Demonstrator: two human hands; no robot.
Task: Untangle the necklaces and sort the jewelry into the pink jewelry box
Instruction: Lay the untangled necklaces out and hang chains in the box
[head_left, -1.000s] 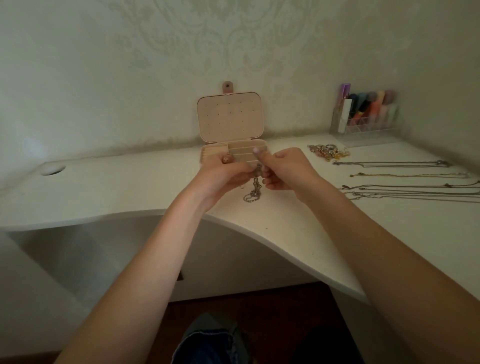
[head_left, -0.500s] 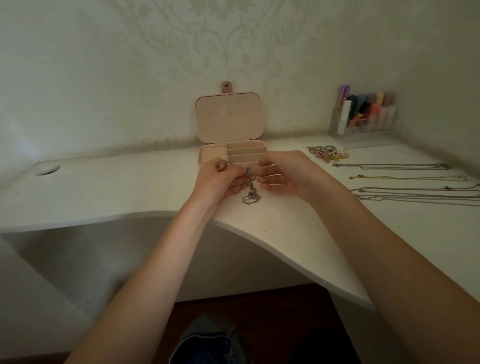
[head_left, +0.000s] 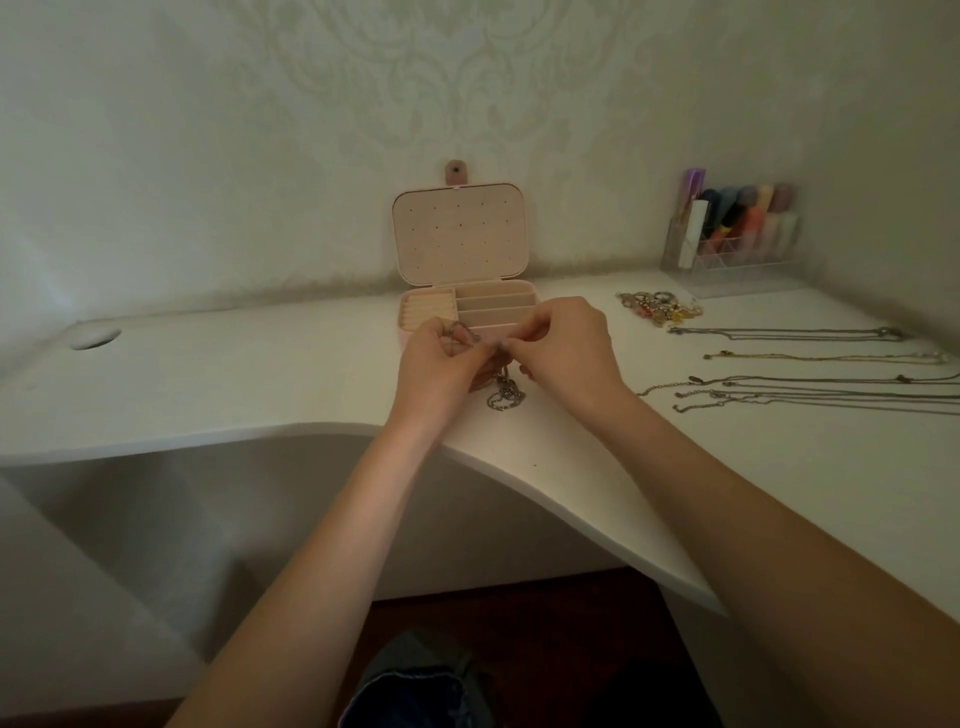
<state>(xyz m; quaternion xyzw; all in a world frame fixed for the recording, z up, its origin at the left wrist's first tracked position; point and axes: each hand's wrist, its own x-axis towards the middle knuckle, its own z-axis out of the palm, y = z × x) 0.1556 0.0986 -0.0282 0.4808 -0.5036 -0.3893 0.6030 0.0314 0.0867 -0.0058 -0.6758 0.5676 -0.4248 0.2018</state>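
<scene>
The pink jewelry box (head_left: 462, 249) stands open at the back of the white desk, lid up, with divided compartments in its base. Just in front of it my left hand (head_left: 439, 366) and my right hand (head_left: 563, 348) pinch a tangled silver necklace (head_left: 504, 397) between their fingertips. Its bunched lower end hangs down and touches the desk. Several untangled necklaces (head_left: 810, 364) lie stretched out in rows on the right. A small pile of rings and other jewelry (head_left: 660, 304) sits behind them.
A clear organizer (head_left: 732, 239) with coloured tubes stands in the back right corner against the wall. A round cable hole (head_left: 93, 338) is in the desk (head_left: 234, 374) at the far left. The desk's front edge curves inward below my arms.
Both hands have stayed in front of the box, working the tangled necklace. My right hand's fingers, spread half a second ago, have closed back into a pinch on the chain.
</scene>
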